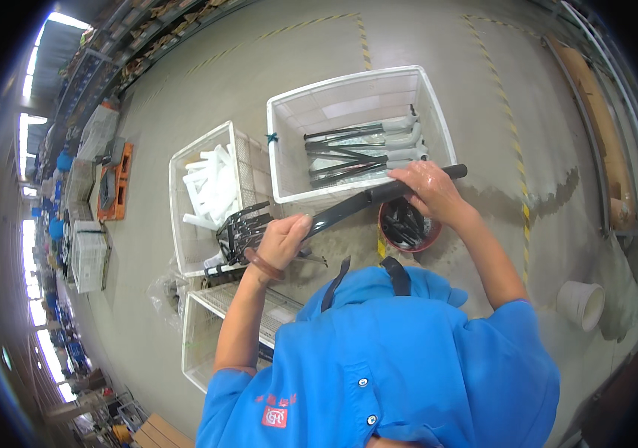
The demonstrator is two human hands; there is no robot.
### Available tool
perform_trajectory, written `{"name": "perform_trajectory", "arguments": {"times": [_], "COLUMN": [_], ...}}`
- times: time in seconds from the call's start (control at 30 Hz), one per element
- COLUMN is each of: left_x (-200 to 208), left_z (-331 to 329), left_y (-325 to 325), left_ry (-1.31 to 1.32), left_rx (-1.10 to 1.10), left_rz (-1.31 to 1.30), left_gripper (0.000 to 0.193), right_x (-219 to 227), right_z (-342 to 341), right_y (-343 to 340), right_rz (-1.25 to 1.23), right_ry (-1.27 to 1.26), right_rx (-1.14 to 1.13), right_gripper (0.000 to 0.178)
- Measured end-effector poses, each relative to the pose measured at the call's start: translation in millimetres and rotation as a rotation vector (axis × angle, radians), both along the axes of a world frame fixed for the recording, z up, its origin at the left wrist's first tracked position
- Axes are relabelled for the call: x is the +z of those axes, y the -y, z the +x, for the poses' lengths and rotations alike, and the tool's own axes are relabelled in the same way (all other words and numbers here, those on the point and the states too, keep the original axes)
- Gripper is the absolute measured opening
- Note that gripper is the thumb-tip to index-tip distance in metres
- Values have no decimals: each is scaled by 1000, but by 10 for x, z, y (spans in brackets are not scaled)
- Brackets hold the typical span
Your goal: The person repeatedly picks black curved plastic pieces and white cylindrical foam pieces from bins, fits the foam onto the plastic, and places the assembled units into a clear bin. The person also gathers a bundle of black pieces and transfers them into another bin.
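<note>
My left hand (283, 240), with a brown bangle at the wrist, is closed around the lower left end of a bent black tube (337, 213). My right hand (429, 190) grips the same tube near its thicker, sleeve-like upper right end; the skin looks wet. The tube slants across in front of me, above the near rim of a large white bin (283, 153). Inside that bin lie several black tubes with grey grips (360, 149). Below my right hand stands a reddish bucket (429, 243) holding dark parts (402, 224) in what looks like liquid.
A white crate (176, 201) on the left holds white pieces (210, 187) and a cluster of black metal parts (235, 235). Another white crate (198, 336) stands nearer me. A white bucket (582, 305) lies at the right, near a wet patch. An orange pallet (121, 183) is far left.
</note>
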State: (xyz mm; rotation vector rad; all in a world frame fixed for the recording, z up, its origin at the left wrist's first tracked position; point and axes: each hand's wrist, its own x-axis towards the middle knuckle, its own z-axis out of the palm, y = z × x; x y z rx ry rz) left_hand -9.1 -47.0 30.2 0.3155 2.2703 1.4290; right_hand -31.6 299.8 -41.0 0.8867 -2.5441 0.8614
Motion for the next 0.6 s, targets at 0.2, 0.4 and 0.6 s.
{"name": "perform_trajectory", "arguments": {"times": [0.2, 0.4, 0.6], "left_x": [-27, -5, -124], "left_z": [90, 219, 290], "left_y": [-120, -317, -652], "left_ry": [-19, -95, -191], "left_rx": [-1, -109, -225], "left_rz": [-36, -107, -223], "left_gripper": [42, 38, 38], "right_x": [160, 334, 475], "right_z": [1, -179, -266], "right_y": [3, -164, -60], "right_rz": [-146, -186, 131], "right_ry": [163, 894, 1396], "right_rx": [288, 585, 727], "right_gripper": [61, 49, 48]}}
